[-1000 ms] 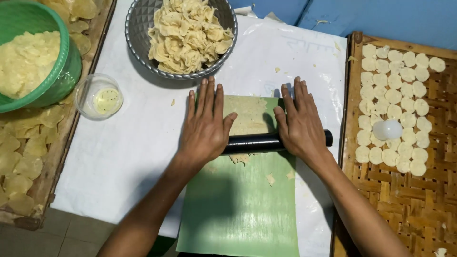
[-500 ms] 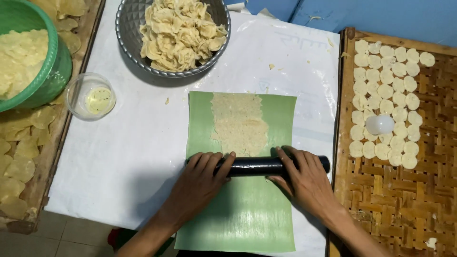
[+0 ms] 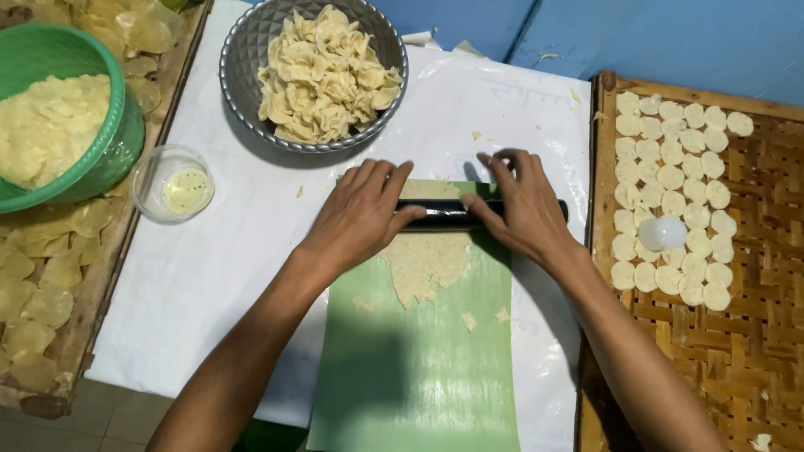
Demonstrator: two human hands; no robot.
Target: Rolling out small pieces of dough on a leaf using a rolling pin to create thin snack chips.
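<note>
Dough (image 3: 425, 261) lies flattened on the green sheet (image 3: 419, 368) at the bench (image 3: 209, 276) centre, edges ragged, crumbs loose at 5 o'clock. We judge rolling part done: cut rounds (image 3: 670, 201) fill the woven tray (image 3: 754, 351) at 3 o'clock, more dough waits in the metal bowl (image 3: 243, 59) at 12. Left hand (image 3: 356, 219) and right hand (image 3: 517, 208) press flat, fingers spread, on the black rolling pin (image 3: 440, 214), not gripping it.

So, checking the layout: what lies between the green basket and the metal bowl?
In the head view, a small clear cup of yellowish liquid sits on the white sheet.
</note>
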